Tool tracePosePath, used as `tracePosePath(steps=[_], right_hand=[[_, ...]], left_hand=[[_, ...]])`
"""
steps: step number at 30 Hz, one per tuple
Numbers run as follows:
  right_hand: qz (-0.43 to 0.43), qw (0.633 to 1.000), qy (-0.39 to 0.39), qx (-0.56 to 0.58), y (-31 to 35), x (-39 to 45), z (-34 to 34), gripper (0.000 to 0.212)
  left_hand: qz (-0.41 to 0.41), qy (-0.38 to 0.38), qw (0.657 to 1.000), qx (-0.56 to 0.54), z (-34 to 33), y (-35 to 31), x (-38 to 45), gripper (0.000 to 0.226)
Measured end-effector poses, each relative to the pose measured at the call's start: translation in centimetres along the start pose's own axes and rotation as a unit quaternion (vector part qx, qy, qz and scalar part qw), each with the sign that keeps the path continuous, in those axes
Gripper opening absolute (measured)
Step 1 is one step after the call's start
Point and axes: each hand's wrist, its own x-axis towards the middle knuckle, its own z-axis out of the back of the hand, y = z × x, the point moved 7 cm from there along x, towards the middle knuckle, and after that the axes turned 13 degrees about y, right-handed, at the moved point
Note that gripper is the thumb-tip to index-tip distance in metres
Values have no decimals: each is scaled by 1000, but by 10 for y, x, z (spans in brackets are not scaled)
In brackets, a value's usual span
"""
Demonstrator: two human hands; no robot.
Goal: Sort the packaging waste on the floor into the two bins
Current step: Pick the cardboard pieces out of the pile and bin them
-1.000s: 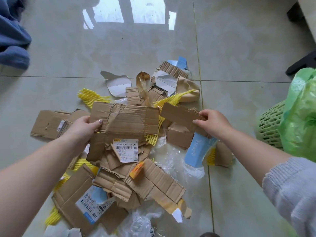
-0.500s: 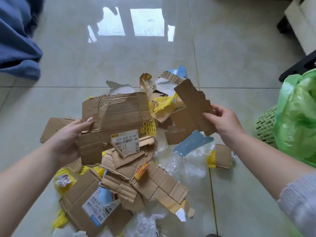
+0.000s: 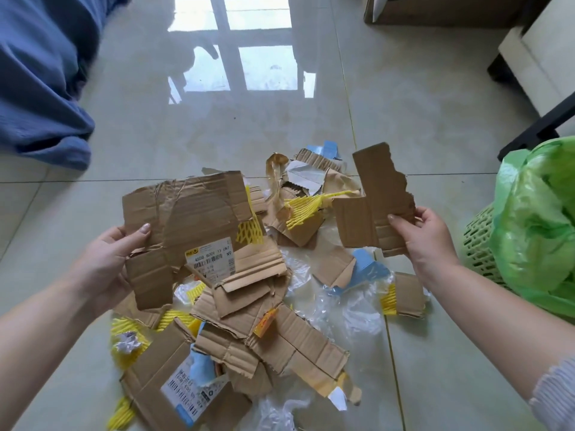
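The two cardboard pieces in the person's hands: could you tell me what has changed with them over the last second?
Both pieces have been lifted off the pile. The left hand raised the large labelled cardboard; the right hand raised the jagged cardboard piece and tilted it upright. Both grips are unchanged. The remaining pile and the green-lined bin stayed put.

Blue cloth [image 3: 40, 76] lies far left; white furniture [image 3: 541, 57] stands far right.

Lighting: bright, even daylight; a window's glare reflects off the glossy floor tiles [image 3: 404, 126], beyond the cardboard pile [image 3: 249, 290]. Shadows: soft and faint beneath the pile. Image quality: sharp at the pile, wide-angle bending toward the frame edges.
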Motion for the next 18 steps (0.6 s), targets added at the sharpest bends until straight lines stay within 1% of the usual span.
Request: tracePosePath(steps=[1, 2, 5, 7, 11, 14, 16, 18], right_hand=[[-1, 1000, 6, 0, 0, -2, -2, 21], [0, 1000, 17, -2, 0, -4, -6, 21], [0, 999, 48, -8, 2, -10, -20, 14], [0, 998, 61, -6, 5, -15, -27, 12], [-2, 997, 76, -14, 8, -23, -40, 10], [-2, 996, 85, -13, 10, -32, -53, 9], [-2, 996, 92, -18, 11, -39, -63, 8], [-4, 995, 95, -14, 13, -46, -76, 7]], left_hand=[[-6, 3, 1000, -3, 2, -3, -2, 7], [-12, 11, 1000, -6, 4, -6, -4, 8], [-25, 38, 999, -8, 7, -15, -9, 14], [-34, 42, 998, -13, 9, -18, -13, 14], [-36, 27, 999, -21, 17, -14, -23, 10], [-43, 23, 998, -25, 30, -13, -35, 11], [-56, 16, 998, -3, 41, -18, -47, 12], [-71, -10, 997, 29, 55, -20, -60, 16]])
